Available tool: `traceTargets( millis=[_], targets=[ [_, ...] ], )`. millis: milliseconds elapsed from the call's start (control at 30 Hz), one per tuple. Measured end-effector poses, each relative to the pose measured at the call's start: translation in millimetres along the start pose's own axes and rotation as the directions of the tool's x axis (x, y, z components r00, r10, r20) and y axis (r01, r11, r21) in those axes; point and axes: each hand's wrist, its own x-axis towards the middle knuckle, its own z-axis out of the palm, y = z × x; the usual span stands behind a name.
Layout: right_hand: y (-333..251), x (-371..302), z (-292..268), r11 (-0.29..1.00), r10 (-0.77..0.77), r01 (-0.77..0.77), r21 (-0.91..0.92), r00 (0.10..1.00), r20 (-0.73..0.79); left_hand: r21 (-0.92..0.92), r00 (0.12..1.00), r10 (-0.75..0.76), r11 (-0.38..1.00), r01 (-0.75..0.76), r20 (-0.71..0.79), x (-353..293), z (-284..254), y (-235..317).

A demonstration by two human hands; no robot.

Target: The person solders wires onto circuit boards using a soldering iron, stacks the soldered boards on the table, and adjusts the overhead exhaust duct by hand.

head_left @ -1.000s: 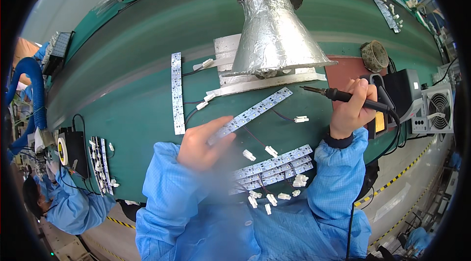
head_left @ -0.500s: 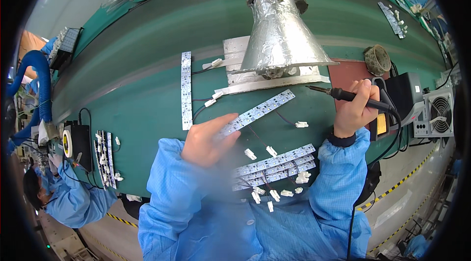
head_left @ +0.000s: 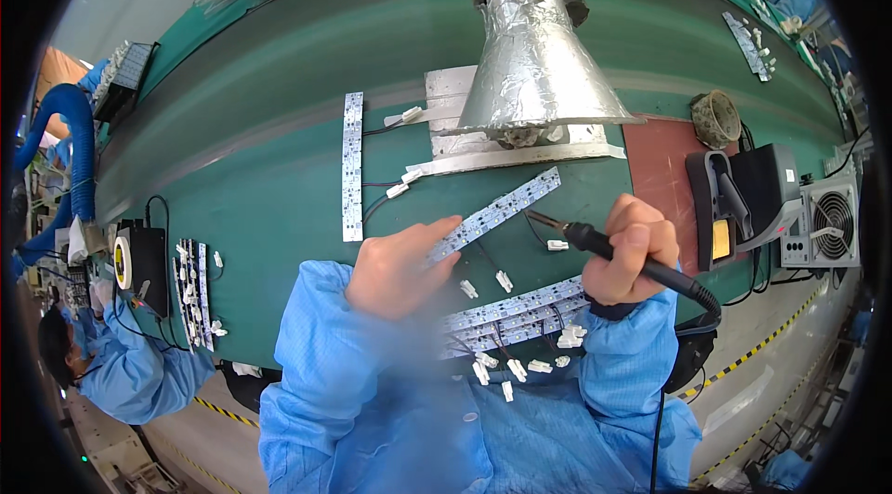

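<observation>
The left hand [head_left: 398,276] pinches the lower-left end of an LED circuit strip [head_left: 502,208] above the tabletop [head_left: 269,215], nearer its near edge; the right hand [head_left: 634,257] grips a soldering iron [head_left: 587,239], tip just beside the strip. Probably light, stiff, fragile: best held by its edges. No writing is legible.

Yellow-and-black striped tape [head_left: 754,342] runs along the pale floor [head_left: 773,366] beside a long green-topped bench [head_left: 265,206].
</observation>
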Motion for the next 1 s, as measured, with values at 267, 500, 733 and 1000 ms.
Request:
traceTargets(
  millis=[267,500,733,1000],
  targets=[
    [6.4,-5.0,0.5,0.998,0.027,-0.02,-0.059,0.993,0.118,-0.002,0.998,-0.007,1.0,0.007,0.07,0.8,-5.5,-0.9],
    [8.1,-5.4,2.0,0.997,0.05,-0.041,-0.07,0.991,0.123,-0.001,0.998,-0.018,1.0,0.018,0.055,0.0,-3.1,-2.7],
    [9.0,-6.7,1.3,0.997,0.044,-0.035,-0.071,0.99,0.131,-0.007,0.996,-0.021,1.0,0.022,0.09,0.9,-5.6,-2.8],
    [8.9,-6.0,1.0,0.997,0.049,-0.039,-0.073,0.988,0.144,0.001,0.995,-0.039,0.999,0.039,0.094,0.4,-5.9,-1.1]
  ],
)
